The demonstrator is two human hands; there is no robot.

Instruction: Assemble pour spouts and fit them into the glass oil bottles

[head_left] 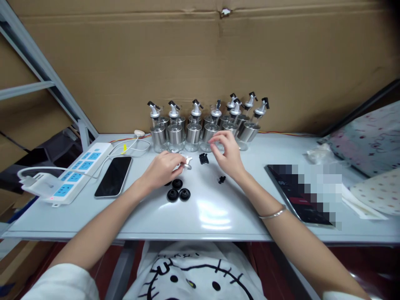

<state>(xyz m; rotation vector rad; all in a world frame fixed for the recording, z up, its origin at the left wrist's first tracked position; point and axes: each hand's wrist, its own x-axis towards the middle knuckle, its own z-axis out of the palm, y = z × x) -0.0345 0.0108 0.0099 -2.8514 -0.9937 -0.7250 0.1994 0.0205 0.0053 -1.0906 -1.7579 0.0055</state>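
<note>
My left hand (165,168) is closed, its thumb and fingertips pinching a silver pourer spout (187,163) just above the table. My right hand (227,152) is raised in front of the bottles, fingers curved and a little apart from the thumb, with nothing visible between them. Small black flaps (203,158) lie grouped between my hands. A few more black pieces (221,179) lie below my right hand. Round black stoppers (177,183) sit beside my left hand, one partly hidden by it.
Several glass and steel bottles (193,133) with pourers stand along the cardboard wall (187,62). At left lie a phone (113,177) and a power strip (81,171) with a white cable. A tablet (296,193) and patterned fabric (371,137) are at right.
</note>
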